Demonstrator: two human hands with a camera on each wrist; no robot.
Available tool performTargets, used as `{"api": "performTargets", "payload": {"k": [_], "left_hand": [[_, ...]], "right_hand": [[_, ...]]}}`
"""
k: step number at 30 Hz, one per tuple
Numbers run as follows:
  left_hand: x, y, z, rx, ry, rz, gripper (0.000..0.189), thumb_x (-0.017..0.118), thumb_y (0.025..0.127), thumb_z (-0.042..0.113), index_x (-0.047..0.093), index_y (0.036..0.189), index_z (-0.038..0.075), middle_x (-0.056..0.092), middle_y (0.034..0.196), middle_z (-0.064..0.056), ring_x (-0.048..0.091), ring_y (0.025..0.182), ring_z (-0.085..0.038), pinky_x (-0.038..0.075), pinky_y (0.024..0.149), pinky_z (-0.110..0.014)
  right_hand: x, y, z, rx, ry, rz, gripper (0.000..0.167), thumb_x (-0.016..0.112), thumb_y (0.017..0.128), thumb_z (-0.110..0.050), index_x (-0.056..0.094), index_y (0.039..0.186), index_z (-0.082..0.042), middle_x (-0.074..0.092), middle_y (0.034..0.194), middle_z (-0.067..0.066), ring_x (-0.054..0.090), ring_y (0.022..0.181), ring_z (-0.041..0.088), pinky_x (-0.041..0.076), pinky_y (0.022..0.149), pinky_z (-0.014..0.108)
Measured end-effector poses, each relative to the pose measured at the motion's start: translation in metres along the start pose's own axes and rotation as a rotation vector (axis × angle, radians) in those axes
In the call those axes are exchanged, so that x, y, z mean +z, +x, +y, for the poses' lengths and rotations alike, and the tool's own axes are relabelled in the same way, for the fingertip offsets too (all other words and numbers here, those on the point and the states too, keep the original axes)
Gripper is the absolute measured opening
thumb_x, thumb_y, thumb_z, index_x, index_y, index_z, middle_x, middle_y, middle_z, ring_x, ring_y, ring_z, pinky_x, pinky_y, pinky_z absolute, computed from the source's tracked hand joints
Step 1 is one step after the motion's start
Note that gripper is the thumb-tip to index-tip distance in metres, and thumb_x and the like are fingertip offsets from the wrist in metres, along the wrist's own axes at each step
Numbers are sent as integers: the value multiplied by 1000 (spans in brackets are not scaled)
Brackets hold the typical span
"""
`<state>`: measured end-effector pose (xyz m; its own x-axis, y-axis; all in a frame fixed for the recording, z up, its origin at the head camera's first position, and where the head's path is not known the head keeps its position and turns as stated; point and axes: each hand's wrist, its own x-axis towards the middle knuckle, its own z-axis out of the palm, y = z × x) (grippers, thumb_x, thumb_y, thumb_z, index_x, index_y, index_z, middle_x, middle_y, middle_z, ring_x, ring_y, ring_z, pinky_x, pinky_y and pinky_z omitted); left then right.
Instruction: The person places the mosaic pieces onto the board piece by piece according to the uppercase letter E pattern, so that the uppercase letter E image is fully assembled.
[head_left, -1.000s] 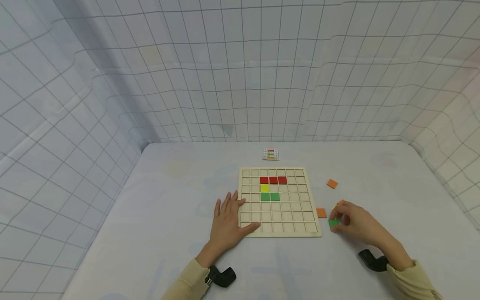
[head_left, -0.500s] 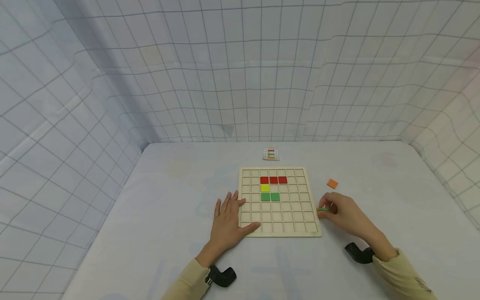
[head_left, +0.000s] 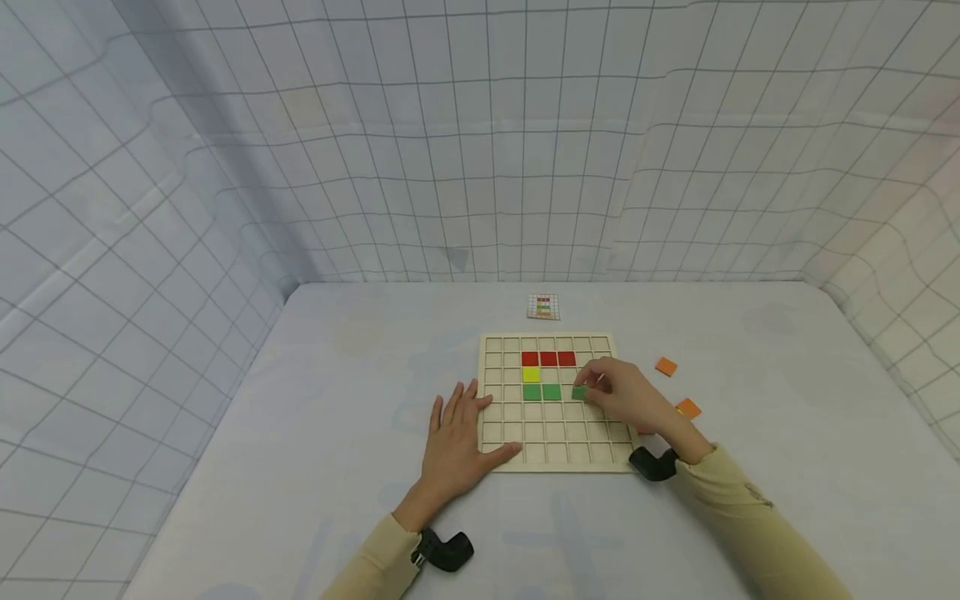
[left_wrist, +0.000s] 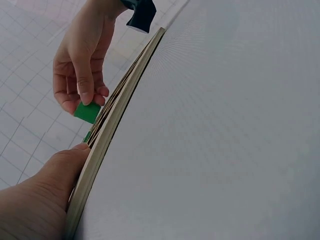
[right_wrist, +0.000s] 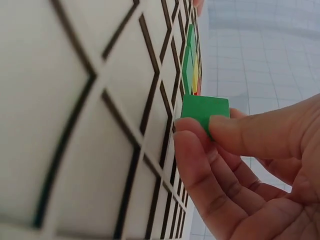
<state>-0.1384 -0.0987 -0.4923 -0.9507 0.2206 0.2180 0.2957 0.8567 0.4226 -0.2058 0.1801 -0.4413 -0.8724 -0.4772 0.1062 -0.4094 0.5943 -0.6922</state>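
My right hand [head_left: 622,393] pinches a green square tile [right_wrist: 206,111] between thumb and fingers, close over the wooden grid board [head_left: 555,454]. In the head view this tile is just right of two green tiles [head_left: 542,392] set in the same row. Higher up the board lie a yellow tile [head_left: 531,374] and a row of red tiles [head_left: 548,358]. My left hand [head_left: 454,442] rests spread on the board's left edge, its thumb over the lower-left corner. In the left wrist view, the left thumb [left_wrist: 62,167] lies along the board's rim.
A small pattern card [head_left: 543,307] with a coloured grid lies behind the board. Orange tiles [head_left: 666,367] lie on the white table to the right, some partly hidden by the right arm. A grid-lined white curtain [head_left: 480,150] hangs behind and at both sides.
My right hand has picked the green tile up from the table at the right and carried it left over the board. The left hand stays in place.
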Motion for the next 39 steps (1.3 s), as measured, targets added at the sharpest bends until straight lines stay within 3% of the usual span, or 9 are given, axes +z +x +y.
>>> {"api": "performTargets", "payload": {"k": [7, 15, 26, 34, 39], "left_hand": [[0, 1, 1, -1, 2, -5, 85, 61, 78, 68, 43, 135, 9, 24, 153, -11, 13, 142, -26, 1, 112, -47], [-1, 1, 2, -3, 1, -8, 85, 61, 78, 67, 43, 136, 8, 25, 153, -12, 13, 142, -26, 1, 112, -47], [-2, -1, 3, -5, 3, -5, 85, 62, 77, 67, 44, 136, 8, 25, 153, -12, 14, 142, -26, 2, 112, -48], [-2, -1, 2, -8, 9, -12, 85, 61, 77, 68, 44, 136, 9, 24, 153, -11, 13, 142, -25, 1, 112, -47], [-2, 0, 2, -8, 6, -6, 85, 62, 77, 67, 44, 136, 9, 25, 153, -11, 13, 142, -26, 1, 112, -47]], "right_hand": [[7, 15, -1, -8, -54, 18, 8, 64, 86, 0, 67, 88, -7, 59, 80, -2, 53, 68, 13, 46, 63, 31], [11, 15, -6, 90, -138, 7, 7, 65, 87, -4, 69, 91, -9, 60, 82, -2, 52, 68, 14, 45, 60, 30], [15, 0, -9, -27, -375, 11, 21, 64, 86, 0, 72, 104, -5, 52, 99, 10, 49, 85, 21, 45, 64, 29], [2, -18, -1, -96, -255, -42, 21, 65, 86, 0, 73, 105, -5, 55, 103, 7, 51, 89, 21, 46, 72, 34], [-15, -34, 10, -75, -205, 2, 20, 65, 86, 0, 72, 105, -5, 59, 104, 6, 55, 95, 24, 47, 76, 38]]}}
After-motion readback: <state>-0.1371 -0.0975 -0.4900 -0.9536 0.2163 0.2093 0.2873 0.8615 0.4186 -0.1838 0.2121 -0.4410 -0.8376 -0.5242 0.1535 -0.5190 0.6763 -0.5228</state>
